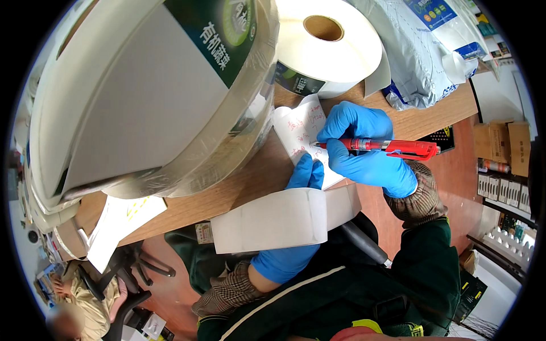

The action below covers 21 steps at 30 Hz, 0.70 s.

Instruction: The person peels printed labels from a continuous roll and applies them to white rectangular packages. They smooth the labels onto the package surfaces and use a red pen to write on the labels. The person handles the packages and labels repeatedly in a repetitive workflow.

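Note:
My right hand [369,153], in a blue glove, grips a red pen [412,149] with a clear barrel. The pen tip meets a white paper strip [298,131] bearing red handwriting at the table's edge. My left hand [305,171], also gloved in blue, presses its fingertips together on the lower part of that paper and holds it. A curled length of blank white label strip [270,220] arches over the left hand and hides its palm. Whether this curl joins the written paper, I cannot tell.
A huge-looking label roll [153,108] wrapped in clear film fills the left. Another white label roll [347,51] with a cardboard core stands behind the paper. Plastic packages [418,62] lie at the back right. Cardboard boxes [500,142] sit beyond; a seated person [94,298] is at lower left.

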Each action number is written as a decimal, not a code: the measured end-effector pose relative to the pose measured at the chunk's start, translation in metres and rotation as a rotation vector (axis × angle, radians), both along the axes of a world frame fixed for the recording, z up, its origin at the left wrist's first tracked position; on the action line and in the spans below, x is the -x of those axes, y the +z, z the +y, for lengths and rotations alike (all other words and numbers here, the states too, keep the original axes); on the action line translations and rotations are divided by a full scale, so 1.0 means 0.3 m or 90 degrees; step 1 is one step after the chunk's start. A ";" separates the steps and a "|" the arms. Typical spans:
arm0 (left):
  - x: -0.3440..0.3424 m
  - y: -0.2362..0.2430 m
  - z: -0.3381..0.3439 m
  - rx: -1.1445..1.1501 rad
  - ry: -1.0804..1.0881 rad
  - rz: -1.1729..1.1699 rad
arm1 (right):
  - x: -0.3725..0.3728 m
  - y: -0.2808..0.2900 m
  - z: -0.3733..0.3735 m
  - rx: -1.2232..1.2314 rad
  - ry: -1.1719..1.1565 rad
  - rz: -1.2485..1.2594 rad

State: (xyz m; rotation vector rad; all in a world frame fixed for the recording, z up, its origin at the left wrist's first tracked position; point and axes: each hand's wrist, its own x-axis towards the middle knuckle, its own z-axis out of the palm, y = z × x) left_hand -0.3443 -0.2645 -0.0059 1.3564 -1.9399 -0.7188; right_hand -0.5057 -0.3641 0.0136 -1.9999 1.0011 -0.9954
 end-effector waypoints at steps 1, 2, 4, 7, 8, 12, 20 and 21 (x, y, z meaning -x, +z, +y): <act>0.004 -0.013 0.005 0.010 0.003 0.016 | 0.003 0.002 0.002 -0.011 0.008 0.000; 0.007 -0.020 0.008 0.020 0.005 0.033 | 0.006 0.005 0.004 -0.022 0.016 -0.001; 0.008 -0.009 0.009 0.014 -0.003 0.005 | 0.012 0.006 0.008 -0.054 0.025 -0.024; 0.004 0.017 0.003 0.017 -0.019 -0.045 | 0.024 0.008 0.007 -0.126 -0.001 -0.103; 0.001 0.022 0.000 0.022 -0.022 -0.063 | 0.027 0.021 0.005 -0.156 -0.026 -0.137; -0.009 0.031 0.000 0.001 -0.047 -0.041 | 0.061 0.084 0.049 -0.275 -0.085 -0.301; -0.006 0.013 0.009 0.014 -0.028 0.008 | 0.202 0.119 0.079 0.307 -0.177 0.545; -0.007 0.013 0.017 0.026 -0.028 -0.002 | 0.206 0.108 0.072 0.349 -0.163 0.603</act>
